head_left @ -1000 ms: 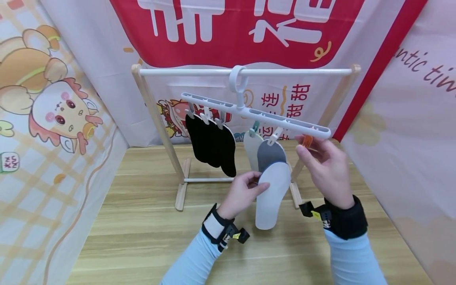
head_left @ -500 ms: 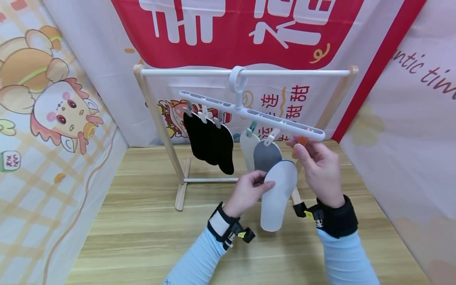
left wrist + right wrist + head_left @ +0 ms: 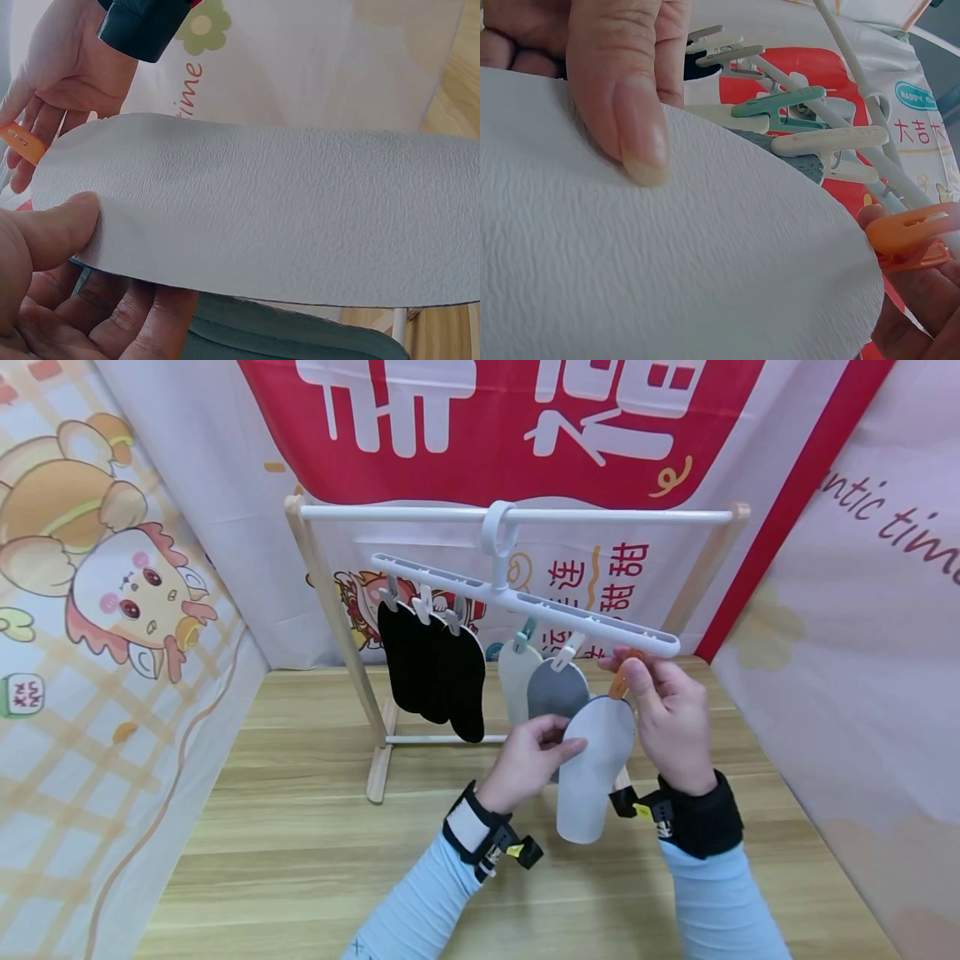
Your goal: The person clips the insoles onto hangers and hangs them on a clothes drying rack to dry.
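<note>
My left hand point(image 3: 522, 762) pinches a pale grey-white insole point(image 3: 597, 768) by its left edge, thumb on the face and fingers behind. An orange clip point(image 3: 622, 681) hangs from the right end of a white clip hanger point(image 3: 487, 593), and my right hand point(image 3: 671, 718) pinches it between thumb and fingers. The clip's tip is right at the rounded top edge of the insole, as the right wrist view shows of the orange clip point(image 3: 911, 232). Beside it, a grey insole point(image 3: 557, 687) hangs from a white clip, with a pale insole point(image 3: 517, 677) behind on a green clip.
Several black insoles point(image 3: 431, 668) hang clipped on the hanger's left half. The hanger loops over the white rail point(image 3: 622, 516) of a wooden-legged rack point(image 3: 341, 627) standing on a wood-grain table point(image 3: 277, 860). Printed cloth walls point(image 3: 840, 710) enclose the table.
The insole in my left hand has moved right, up to the orange clip. My right hand has shifted left with the clip, now tilted down, and the black insoles have swung slightly left.
</note>
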The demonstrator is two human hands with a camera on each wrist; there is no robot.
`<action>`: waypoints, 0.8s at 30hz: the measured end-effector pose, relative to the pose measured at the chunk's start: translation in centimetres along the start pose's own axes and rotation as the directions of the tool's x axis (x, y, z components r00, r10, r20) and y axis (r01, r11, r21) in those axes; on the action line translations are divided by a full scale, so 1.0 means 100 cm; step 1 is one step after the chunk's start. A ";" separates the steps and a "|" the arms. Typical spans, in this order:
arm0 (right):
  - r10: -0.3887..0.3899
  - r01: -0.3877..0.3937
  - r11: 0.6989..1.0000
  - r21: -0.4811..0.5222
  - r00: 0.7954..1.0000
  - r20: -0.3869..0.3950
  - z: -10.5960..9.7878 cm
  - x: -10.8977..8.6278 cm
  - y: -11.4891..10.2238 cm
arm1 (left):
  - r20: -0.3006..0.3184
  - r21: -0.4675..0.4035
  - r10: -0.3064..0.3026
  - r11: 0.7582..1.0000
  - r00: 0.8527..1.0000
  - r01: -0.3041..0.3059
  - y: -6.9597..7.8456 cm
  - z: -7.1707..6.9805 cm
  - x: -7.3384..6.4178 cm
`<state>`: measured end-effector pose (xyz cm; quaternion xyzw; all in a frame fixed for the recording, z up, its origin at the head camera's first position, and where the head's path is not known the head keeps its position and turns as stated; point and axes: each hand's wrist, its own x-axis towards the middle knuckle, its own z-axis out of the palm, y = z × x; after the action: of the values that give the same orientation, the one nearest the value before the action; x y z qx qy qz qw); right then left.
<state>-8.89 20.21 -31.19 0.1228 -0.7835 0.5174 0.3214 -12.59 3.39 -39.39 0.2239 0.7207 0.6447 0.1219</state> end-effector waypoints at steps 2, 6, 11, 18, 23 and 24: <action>0.002 -0.002 1.000 0.002 1.000 -0.002 0.000 0.000 0.000 | -0.002 -0.003 -0.002 1.000 1.000 0.002 0.000 0.000 0.001; 0.006 -0.006 1.000 0.012 1.000 -0.004 0.000 0.000 -0.001 | 0.000 -0.007 -0.013 1.000 1.000 0.013 0.001 0.001 0.002; 0.011 -0.011 1.000 0.019 1.000 -0.006 0.000 0.000 -0.002 | 0.004 -0.016 -0.018 1.000 1.000 0.018 0.003 0.002 0.003; 0.021 -0.020 1.000 0.020 1.000 -0.005 0.000 -0.001 -0.002 | 0.016 -0.028 -0.001 1.000 1.000 0.001 0.009 0.002 0.005; 0.018 -0.018 0.999 0.034 1.000 -0.005 -0.001 -0.001 -0.002 | 0.016 -0.031 0.017 0.999 1.000 -0.017 0.012 0.003 0.007; 0.017 -0.017 0.999 0.036 1.000 -0.005 -0.001 -0.001 -0.002 | 0.016 -0.032 0.023 0.999 1.000 -0.023 0.012 0.004 0.007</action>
<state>-8.71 20.19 -31.07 0.1204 -0.7743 0.5344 0.3168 -12.83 4.14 -38.18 0.2357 0.7066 0.6556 0.1241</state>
